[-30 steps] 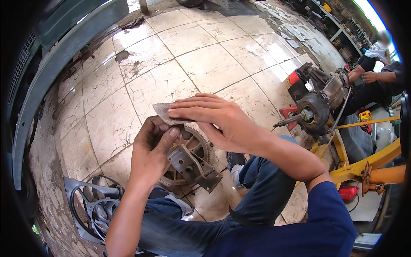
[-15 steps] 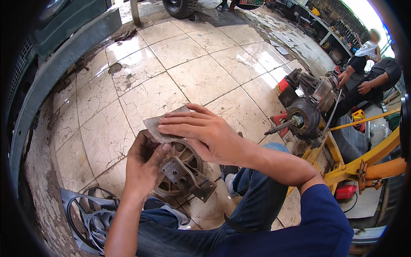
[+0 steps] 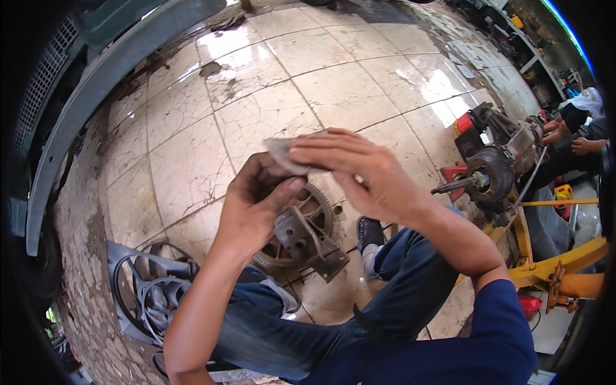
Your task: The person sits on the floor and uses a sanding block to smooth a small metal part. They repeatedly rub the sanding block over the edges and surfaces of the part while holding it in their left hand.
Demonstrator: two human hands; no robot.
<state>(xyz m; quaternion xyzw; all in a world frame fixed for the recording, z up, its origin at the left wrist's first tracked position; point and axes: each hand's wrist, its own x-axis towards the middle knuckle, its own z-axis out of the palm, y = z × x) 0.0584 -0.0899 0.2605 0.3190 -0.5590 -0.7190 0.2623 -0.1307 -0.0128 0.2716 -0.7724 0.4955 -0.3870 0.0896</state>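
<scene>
My left hand (image 3: 255,196), its fingers dark with grime, is closed on a thin grey sheet (image 3: 281,153) that looks like sandpaper. My right hand (image 3: 369,168) lies over the sheet with its fingers stretched out flat and pointing left, and it covers much of the sheet. Below my hands, a toothed gear wheel (image 3: 325,204) rests on the tiles. A metal bracket plate with holes (image 3: 301,239) sits across the wheel, and my left hand hides part of both.
Metal rings and black loops (image 3: 157,289) lie at left on a grey plate. A greasy axle assembly (image 3: 491,170) stands at right by a yellow frame (image 3: 526,273). Beyond it are another person's hands (image 3: 581,146). A grey vehicle bumper (image 3: 83,96) curves along the left.
The view has shifted, so the scene sits further right and the far end shows less. My right hand has slid slightly over the sheet; my left keeps its pinch.
</scene>
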